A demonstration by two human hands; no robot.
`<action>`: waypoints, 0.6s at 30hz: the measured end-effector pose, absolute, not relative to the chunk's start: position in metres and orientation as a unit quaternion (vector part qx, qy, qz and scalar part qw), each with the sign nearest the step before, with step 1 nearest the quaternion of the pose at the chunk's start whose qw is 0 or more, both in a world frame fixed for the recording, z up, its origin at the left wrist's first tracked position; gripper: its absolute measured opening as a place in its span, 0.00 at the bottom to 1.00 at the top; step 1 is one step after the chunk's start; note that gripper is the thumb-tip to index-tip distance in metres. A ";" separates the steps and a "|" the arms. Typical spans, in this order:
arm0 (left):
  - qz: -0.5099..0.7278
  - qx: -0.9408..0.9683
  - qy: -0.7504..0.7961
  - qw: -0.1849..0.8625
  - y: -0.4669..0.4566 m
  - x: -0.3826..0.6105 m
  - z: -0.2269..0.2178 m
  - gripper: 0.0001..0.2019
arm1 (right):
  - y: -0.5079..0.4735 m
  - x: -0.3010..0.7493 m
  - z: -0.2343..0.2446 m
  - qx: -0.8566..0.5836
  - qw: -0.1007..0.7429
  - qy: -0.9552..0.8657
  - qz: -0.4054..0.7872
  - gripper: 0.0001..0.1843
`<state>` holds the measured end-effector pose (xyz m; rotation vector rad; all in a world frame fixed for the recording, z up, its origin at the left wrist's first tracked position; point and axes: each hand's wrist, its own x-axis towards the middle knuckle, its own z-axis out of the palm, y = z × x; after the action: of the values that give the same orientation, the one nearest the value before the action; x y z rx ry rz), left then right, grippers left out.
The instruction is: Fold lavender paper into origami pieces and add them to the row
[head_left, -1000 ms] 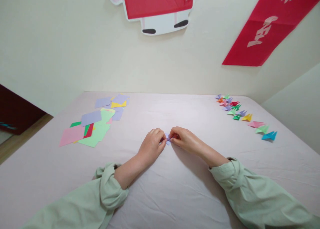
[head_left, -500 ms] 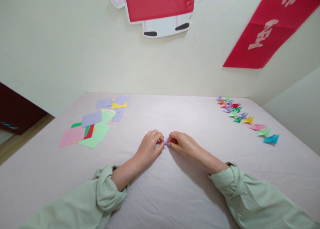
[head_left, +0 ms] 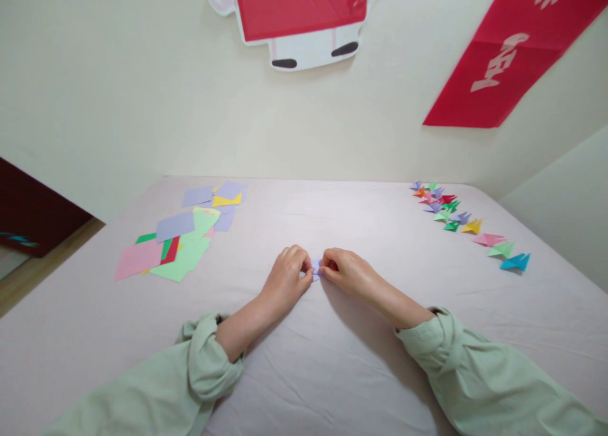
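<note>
A small piece of purple paper lies between my two hands at the middle of the table. My left hand pinches its left side between thumb and fingertips. On the other side my right hand grips the paper's right edge, fingers curled. Most of the sheet is hidden behind the fingers, so its exact folds cannot be made out.
Loose sheets of coloured paper, among them a pink one and a light green one, lie at the left. Several folded paper shapes, the nearest a blue one, line the right side. A wall rises behind the table.
More of the purple paper's flat surface shows between my fingers now. My right hand has shifted very slightly; both hands still pinch the paper.
</note>
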<state>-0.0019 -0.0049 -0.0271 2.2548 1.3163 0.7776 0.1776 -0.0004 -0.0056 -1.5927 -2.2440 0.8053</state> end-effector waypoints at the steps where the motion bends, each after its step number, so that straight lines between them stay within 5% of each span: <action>1: 0.280 0.810 0.472 0.206 -0.005 -0.002 -0.027 0.06 | -0.001 0.177 -0.005 -0.555 0.134 -0.775 0.271 0.03; 18: 0.278 0.798 0.502 0.184 -0.012 0.002 -0.022 0.06 | -0.007 0.171 -0.001 -0.588 0.105 -0.769 0.227 0.04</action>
<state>0.0023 -0.0120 -0.0221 2.2499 1.4140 0.7847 0.1710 -0.0067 -0.0015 -1.7342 -2.2657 0.6684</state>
